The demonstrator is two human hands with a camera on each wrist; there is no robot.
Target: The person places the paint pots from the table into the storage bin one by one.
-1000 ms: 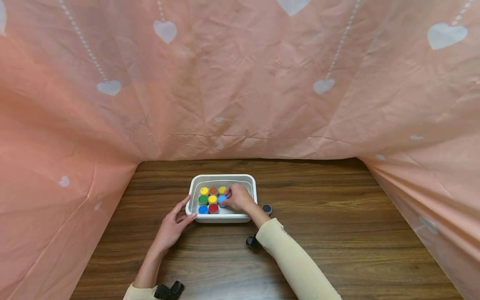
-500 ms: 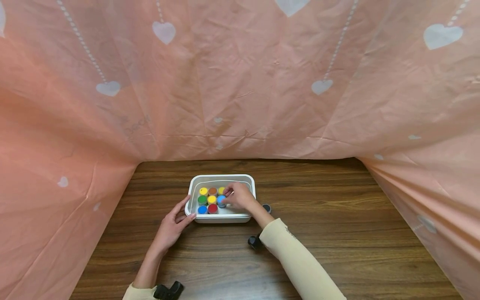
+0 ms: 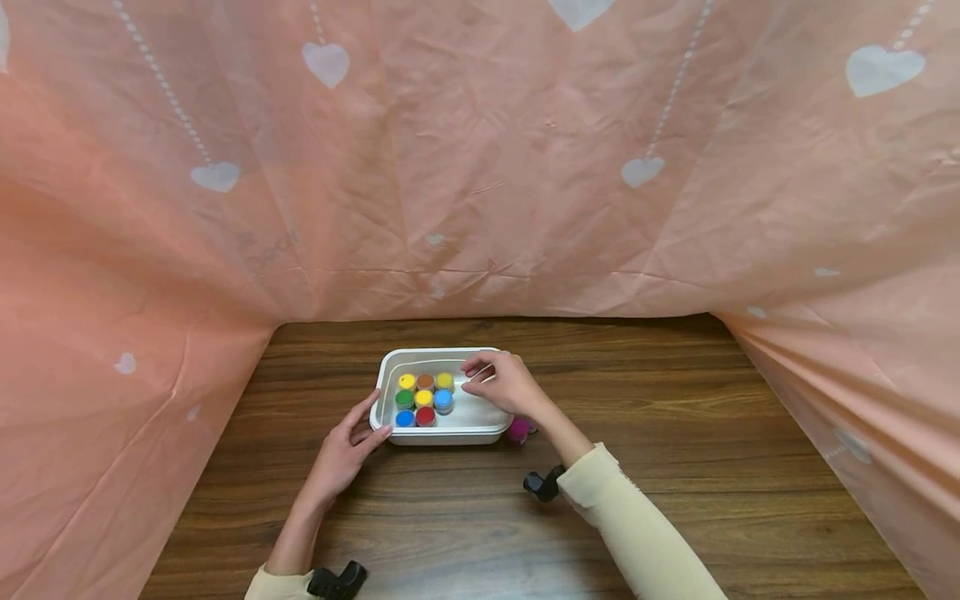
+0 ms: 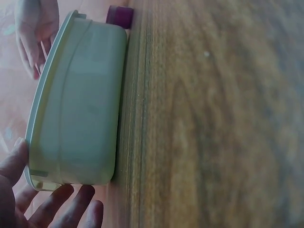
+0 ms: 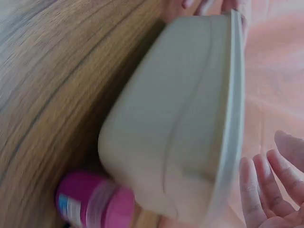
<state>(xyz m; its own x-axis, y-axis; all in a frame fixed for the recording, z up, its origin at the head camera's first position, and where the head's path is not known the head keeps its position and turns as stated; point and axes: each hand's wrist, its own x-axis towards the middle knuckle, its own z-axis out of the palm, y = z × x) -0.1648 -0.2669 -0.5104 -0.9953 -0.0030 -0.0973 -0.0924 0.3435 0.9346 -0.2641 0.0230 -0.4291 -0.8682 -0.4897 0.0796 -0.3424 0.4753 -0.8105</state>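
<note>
A white plastic tub (image 3: 450, 437) stands on the table, with several small clear jars grouped in its left and middle part. Their tops show yellow, brown, green, red and blue; a light-blue jar (image 3: 443, 401) is the rightmost of the middle row. My left hand (image 3: 341, 458) grips the tub's near left corner, thumb at the rim and fingers against the end wall. Over the tub's right part hovers my right hand (image 3: 510, 385), fingers spread and nothing between them. In the right wrist view its fingers (image 5: 266, 185) show beside the rim.
A magenta jar (image 3: 518, 430) lies against the tub's right end, a label visible on it in the right wrist view. The brown wooden table (image 3: 637, 400) reaches back to a pink curtain (image 3: 480, 208) with white hearts, which hangs around three sides.
My right hand has let go of the light-blue jar and moved right, off the jars. The magenta jar has come into sight behind the wrist. My left hand keeps its place.
</note>
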